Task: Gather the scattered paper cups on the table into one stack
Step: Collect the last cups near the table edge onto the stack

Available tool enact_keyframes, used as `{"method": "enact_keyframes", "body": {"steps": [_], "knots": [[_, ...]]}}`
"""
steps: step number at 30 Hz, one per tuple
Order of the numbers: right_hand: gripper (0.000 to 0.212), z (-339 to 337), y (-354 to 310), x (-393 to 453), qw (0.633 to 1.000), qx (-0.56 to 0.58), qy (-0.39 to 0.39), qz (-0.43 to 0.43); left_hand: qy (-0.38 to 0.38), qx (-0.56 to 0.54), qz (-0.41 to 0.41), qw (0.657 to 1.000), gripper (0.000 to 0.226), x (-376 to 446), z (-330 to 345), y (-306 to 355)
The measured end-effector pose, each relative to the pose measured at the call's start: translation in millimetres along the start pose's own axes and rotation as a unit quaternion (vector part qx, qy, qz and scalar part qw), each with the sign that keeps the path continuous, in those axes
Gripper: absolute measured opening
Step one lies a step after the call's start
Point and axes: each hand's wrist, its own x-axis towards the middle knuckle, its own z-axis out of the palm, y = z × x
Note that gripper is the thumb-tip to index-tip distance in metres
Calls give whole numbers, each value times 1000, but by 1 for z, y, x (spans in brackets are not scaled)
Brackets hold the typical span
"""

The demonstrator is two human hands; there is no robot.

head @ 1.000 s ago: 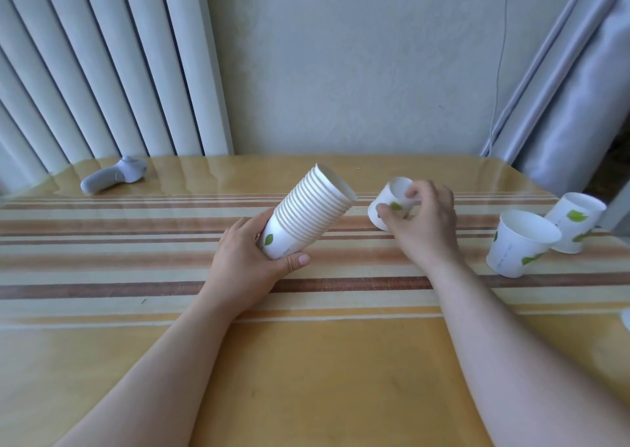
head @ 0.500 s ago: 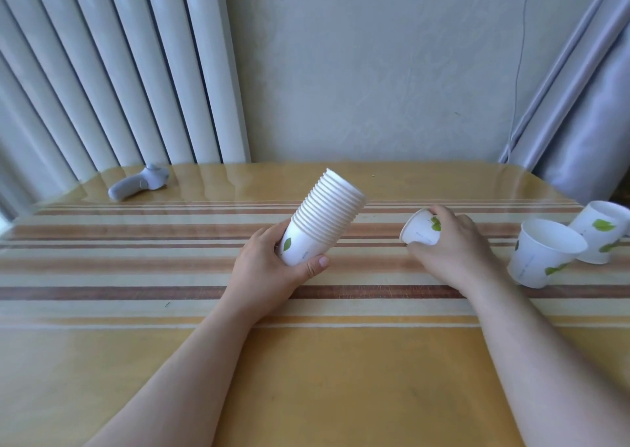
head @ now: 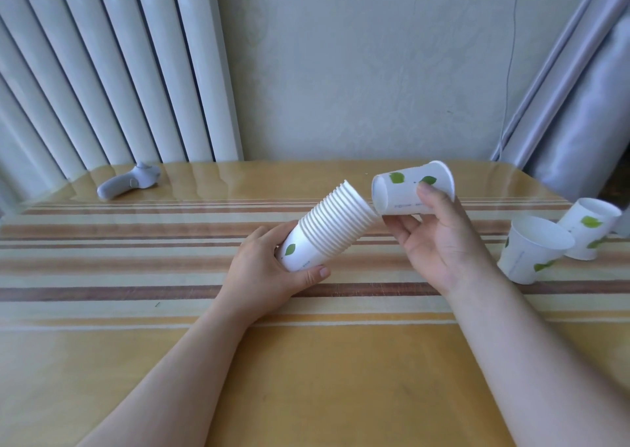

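My left hand [head: 269,276] grips the base of a stack of white paper cups [head: 330,230] with green leaf prints; the stack tilts up and to the right above the table. My right hand [head: 439,242] holds a single paper cup [head: 405,191] on its side, thumb on top and fingers beneath, its base pointing left at the stack's open rim. The two nearly touch. Two more loose cups stand at the right: a nearer cup [head: 531,249] and a farther cup [head: 589,226] behind it.
The table [head: 306,371] has a glossy yellow cover with brown and cream stripes. A grey handheld controller [head: 128,184] lies at the back left. White vertical blinds hang behind on the left, a grey curtain on the right.
My right hand has lifted the single cup off the table, turned it on its side and brought it left to the mouth of the stack. The left hand keeps its grip on the stack.
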Motion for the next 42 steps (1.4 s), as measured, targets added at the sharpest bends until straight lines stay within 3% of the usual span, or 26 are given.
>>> {"method": "enact_keyframes", "body": {"steps": [3,8,13,17,19,21,22,24,26,27,31,34,35,39,42], "knots": [[47,1,7,-1,995,-98,-6,-4,0,9,11,1000,74,0,1,-1],[98,-1,12,-1,990,-137,12,9,-2,14,16,1000,76,0,2,1],[104,0,16,-3,981,-193,-8,-6,-1,30,27,999,82,-1,1,2],[149,7,18,-17,965,-259,-17,27,3,46,36,998,81,-3,1,4],[156,3,12,-25,953,-296,-38,51,6,52,31,998,80,-2,-1,5],[143,-9,2,-36,925,-371,-50,60,11,48,18,999,74,0,-4,5],[125,-22,-6,-47,891,-447,-55,50,13,37,9,999,70,-1,-4,7],[77,-56,-21,-70,779,-625,-50,13,10,15,-7,1000,63,-4,-6,11],[46,-89,-34,-88,660,-747,-60,-55,4,-13,-22,1000,60,-11,-5,16],[35,-101,-36,-93,626,-772,-73,-87,2,-26,-29,999,60,-15,-4,18],[26,-108,-26,-93,585,-797,-90,-119,-22,-57,-48,997,61,-27,8,42],[19,-105,-23,-94,593,-787,-57,-160,-97,-34,-25,994,64,-27,20,69],[26,-104,-26,-96,604,-777,-30,-176,-122,-39,-23,992,64,-25,24,79],[39,-103,-40,-100,683,-691,106,-210,-172,-94,-25,980,63,-14,56,112],[44,-104,-46,-101,763,-587,202,-182,-154,-127,-41,979,69,-5,91,129]]}}
